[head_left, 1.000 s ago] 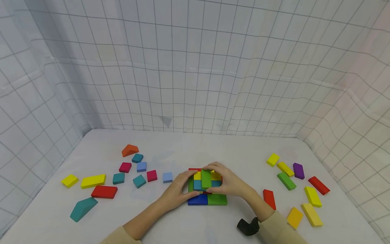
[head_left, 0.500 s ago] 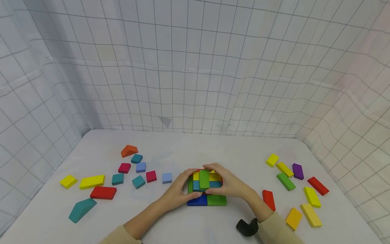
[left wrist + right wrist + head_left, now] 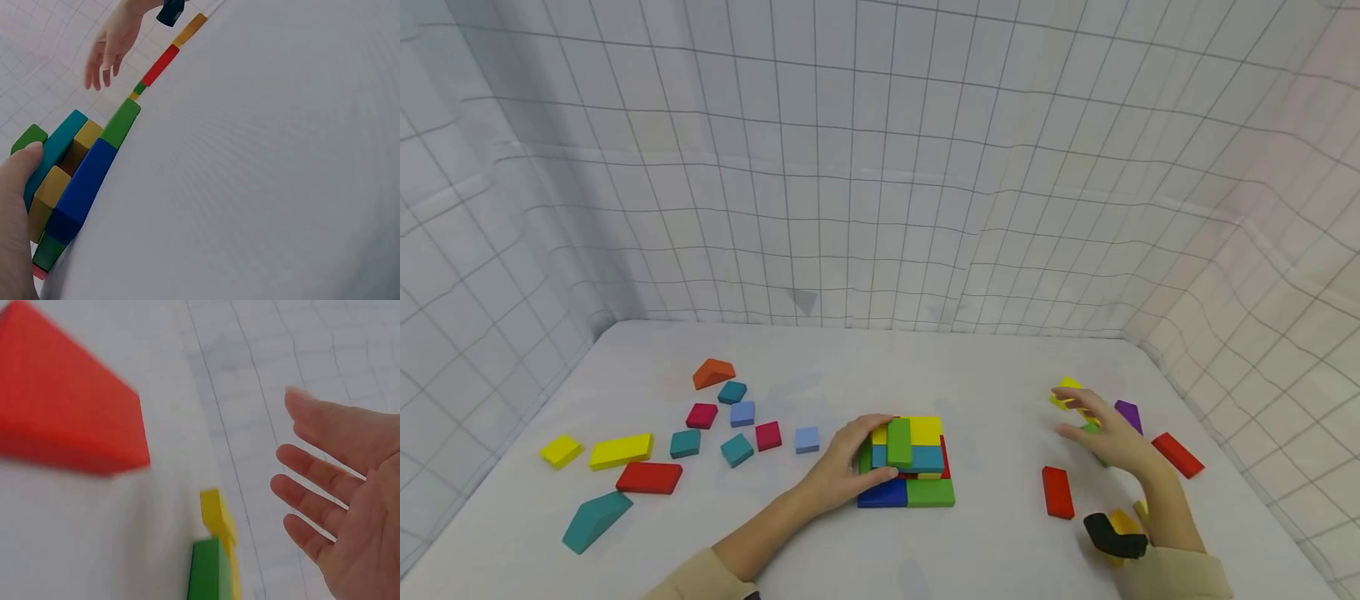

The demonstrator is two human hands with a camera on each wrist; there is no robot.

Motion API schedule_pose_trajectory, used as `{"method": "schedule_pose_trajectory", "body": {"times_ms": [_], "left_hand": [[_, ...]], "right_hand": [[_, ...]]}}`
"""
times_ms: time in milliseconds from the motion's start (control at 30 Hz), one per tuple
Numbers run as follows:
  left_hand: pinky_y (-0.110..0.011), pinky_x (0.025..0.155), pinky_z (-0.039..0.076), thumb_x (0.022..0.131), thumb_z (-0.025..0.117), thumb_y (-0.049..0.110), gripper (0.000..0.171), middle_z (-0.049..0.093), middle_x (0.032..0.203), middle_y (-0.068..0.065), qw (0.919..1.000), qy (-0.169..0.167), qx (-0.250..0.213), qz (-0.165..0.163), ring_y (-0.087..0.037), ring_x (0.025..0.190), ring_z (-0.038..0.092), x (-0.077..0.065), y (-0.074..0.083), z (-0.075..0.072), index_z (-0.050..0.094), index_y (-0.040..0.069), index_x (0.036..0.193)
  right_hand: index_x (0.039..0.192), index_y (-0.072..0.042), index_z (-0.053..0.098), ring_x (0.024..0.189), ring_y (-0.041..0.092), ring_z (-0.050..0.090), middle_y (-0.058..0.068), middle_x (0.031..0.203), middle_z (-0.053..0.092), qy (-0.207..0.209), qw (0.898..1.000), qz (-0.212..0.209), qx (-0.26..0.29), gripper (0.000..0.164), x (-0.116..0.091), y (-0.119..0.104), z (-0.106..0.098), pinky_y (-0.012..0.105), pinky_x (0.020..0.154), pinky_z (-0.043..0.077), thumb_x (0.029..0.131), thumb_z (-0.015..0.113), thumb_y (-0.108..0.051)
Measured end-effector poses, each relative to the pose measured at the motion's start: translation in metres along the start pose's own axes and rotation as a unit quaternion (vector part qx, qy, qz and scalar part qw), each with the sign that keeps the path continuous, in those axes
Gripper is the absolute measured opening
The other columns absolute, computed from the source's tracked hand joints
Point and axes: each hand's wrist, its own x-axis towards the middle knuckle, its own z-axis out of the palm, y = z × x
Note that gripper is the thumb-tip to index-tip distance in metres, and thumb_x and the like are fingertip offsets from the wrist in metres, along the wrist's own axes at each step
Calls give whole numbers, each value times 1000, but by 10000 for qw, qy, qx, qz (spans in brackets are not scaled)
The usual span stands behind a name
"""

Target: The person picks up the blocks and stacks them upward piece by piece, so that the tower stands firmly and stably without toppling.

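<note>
My left hand [image 3: 838, 471] holds the left side of a small stack of coloured wooden blocks, its thumb in front and its fingers behind. On top lies a green block [image 3: 899, 443], across a yellow block [image 3: 928, 427] and a teal block [image 3: 929, 458]. A blue block [image 3: 882, 493] and another green block [image 3: 931, 492] form the front of the base. In the left wrist view the thumb touches the top green block [image 3: 29, 139]. My right hand [image 3: 1116, 437] hovers over loose blocks at the right, fingers spread and holding nothing, partly hiding a green block [image 3: 1101, 457].
Around the right hand lie a purple block [image 3: 1129, 414], a yellow block [image 3: 1067, 388] and red blocks [image 3: 1058, 492]. At the left are a red block [image 3: 649, 478], a long yellow block [image 3: 621, 451], a teal block [image 3: 597, 521] and several small blocks. White gridded cloth surrounds the table.
My right hand has let go of the stack and moved right, over the loose blocks. The left hand stays at the stack, where the top green block sits slightly further left.
</note>
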Motion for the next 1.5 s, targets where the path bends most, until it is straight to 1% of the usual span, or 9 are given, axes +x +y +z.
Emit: {"method": "schedule_pose_trajectory", "body": {"times_ms": [133, 233, 367, 433, 733, 1000, 1100, 1267, 1500], "left_hand": [[-50, 98, 34, 82, 67, 33, 62, 42, 136, 6, 10000, -10, 13, -19, -17, 118, 41, 0, 0, 0, 40, 17, 136], [-49, 98, 35, 82, 67, 34, 62, 42, 135, 6, 10000, -22, 30, -38, -17, 117, 41, 0, 0, 0, 40, 17, 136], [-50, 99, 34, 82, 67, 34, 62, 42, 136, 6, 10000, -54, 38, -70, -17, 118, 40, 0, -1, 0, 39, 17, 136], [-50, 99, 34, 82, 67, 35, 63, 41, 136, 6, 9999, -65, 35, -96, -17, 119, 40, 0, -1, 0, 39, 17, 136], [-50, 99, 34, 82, 67, 35, 63, 42, 136, 7, 9999, -69, 74, -119, -17, 119, 40, 0, -1, 0, 39, 18, 136], [-51, 98, 34, 82, 66, 36, 62, 44, 134, 5, 9997, -57, 125, -209, -18, 116, 41, -1, 0, 1, 39, 20, 136], [-50, 97, 35, 82, 66, 37, 62, 45, 133, 5, 9997, -48, 157, -196, -17, 115, 41, -1, 0, 0, 39, 21, 136], [-51, 98, 34, 82, 67, 36, 62, 45, 134, 4, 9997, -25, 144, -199, -19, 116, 41, -1, 1, 0, 39, 21, 135], [-51, 97, 34, 82, 67, 37, 62, 45, 133, 4, 9996, -8, 135, -247, -18, 115, 42, -1, 1, 0, 39, 22, 135]], "right_hand": [[131, 0, 41, 112, 40, 42, 22, 127, 46, -33, 9978, 594, -292, 51, -23, 23, -17, 58, 91, 34, 88, 61, -20], [131, -1, 43, 109, 35, 44, 21, 125, 49, -72, 9954, 849, -432, 52, -35, 37, -22, 45, 90, 41, 86, 63, -20], [130, 4, 42, 102, 20, 49, 23, 124, 48, -110, 9966, 796, -197, 54, -42, 49, -23, 21, 80, 45, 84, 65, -12], [130, 5, 41, 97, 14, 50, 24, 123, 48, -175, 9968, 778, -9, 56, -43, 52, -22, 16, 77, 45, 83, 66, -11], [134, 5, 36, 86, 12, 53, 15, 105, 47, -653, 9888, 1217, 569, 71, -35, 53, -16, 20, 71, 47, 77, 72, -18], [126, 3, 42, 86, 17, 51, 13, 102, 48, -437, 9879, 1427, 429, 67, -31, 50, -9, 22, 69, 47, 74, 76, -22], [123, 3, 41, 89, 19, 51, 14, 106, 48, -343, 9907, 1253, 406, 65, -27, 40, -8, 22, 71, 48, 74, 76, -22], [121, 1, 41, 89, 13, 52, 13, 115, 47, -317, 9977, 349, 489, 61, -9, 4, 1, 22, 72, 48, 74, 76, -18], [117, -10, 47, 91, 14, 51, 3, 110, 51, -499, 9958, -631, 436, 56, 23, -54, 42, 26, 77, 48, 73, 78, -24]]}}
